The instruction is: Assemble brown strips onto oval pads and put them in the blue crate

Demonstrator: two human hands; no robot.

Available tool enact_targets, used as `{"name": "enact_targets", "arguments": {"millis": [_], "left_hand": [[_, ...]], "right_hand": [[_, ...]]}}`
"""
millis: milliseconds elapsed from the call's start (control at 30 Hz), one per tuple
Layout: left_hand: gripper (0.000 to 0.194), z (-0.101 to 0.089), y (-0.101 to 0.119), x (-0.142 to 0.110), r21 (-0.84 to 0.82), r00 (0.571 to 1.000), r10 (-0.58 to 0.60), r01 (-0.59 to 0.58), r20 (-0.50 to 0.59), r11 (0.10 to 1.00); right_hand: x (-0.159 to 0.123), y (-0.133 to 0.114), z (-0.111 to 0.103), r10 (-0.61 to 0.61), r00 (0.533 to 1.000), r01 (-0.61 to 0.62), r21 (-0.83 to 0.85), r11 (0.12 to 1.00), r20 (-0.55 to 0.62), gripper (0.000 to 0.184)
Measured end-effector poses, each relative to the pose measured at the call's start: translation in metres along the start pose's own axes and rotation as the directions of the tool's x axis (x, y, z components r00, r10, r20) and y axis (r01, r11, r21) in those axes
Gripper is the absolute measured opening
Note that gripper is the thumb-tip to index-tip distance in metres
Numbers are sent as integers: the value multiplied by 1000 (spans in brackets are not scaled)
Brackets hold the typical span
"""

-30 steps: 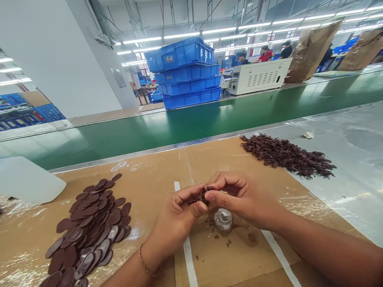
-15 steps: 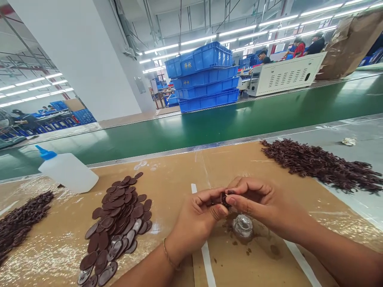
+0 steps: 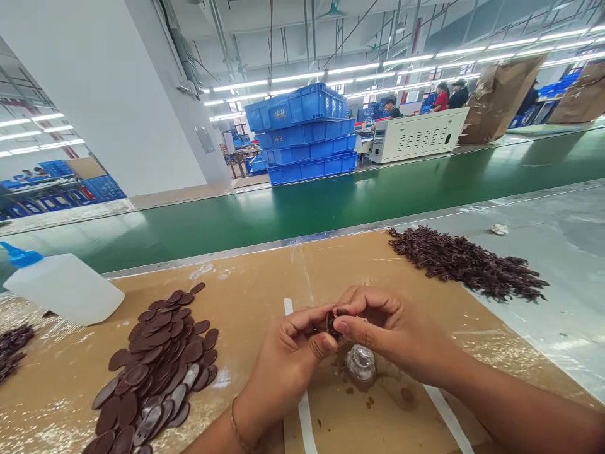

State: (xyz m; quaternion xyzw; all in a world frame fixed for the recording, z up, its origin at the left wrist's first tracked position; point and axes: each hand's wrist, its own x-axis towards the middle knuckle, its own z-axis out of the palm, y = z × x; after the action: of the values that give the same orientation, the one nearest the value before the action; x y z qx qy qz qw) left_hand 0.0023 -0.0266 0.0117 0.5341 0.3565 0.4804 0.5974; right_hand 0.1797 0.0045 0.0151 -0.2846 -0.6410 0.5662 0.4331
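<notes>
**Fig. 1. Small Piece Pinched Between 2 Hands**

The left hand (image 3: pixel 283 366) and right hand (image 3: pixel 397 331) are together, fingertips clamped on a small dark-brown piece (image 3: pixel 333 323), held just above a glass jar (image 3: pixel 360 366) on a cardboard sheet (image 3: pixel 265 271). A slackened pinch could drop the piece onto the jar or the stained cardboard, fouling it.

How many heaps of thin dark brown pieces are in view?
2. One heap lies across the right edge of the cardboard sheet, onto the grey surface; the other heap sits far left, cut off by the frame, so more may be hidden.
</notes>
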Motion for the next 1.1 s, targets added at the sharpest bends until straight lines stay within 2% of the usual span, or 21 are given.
{"name": "enact_targets", "arguments": {"millis": [233,600,1100], "left_hand": [[29,0,-1,-1,-20,1000,12,-12,8,1000],[28,2,3,1,-38,999,37,-37,14,999],[28,0,-3,-1,-38,998,52,-50,43,998]], "right_hand": [[0,0,0,9,1000,-9,-11,1000,-7,21],[0,3,0,14,1000,-14,10,1000,-14,17],[1,3,1,13,1000,-13,52,999,-11,12]]}}
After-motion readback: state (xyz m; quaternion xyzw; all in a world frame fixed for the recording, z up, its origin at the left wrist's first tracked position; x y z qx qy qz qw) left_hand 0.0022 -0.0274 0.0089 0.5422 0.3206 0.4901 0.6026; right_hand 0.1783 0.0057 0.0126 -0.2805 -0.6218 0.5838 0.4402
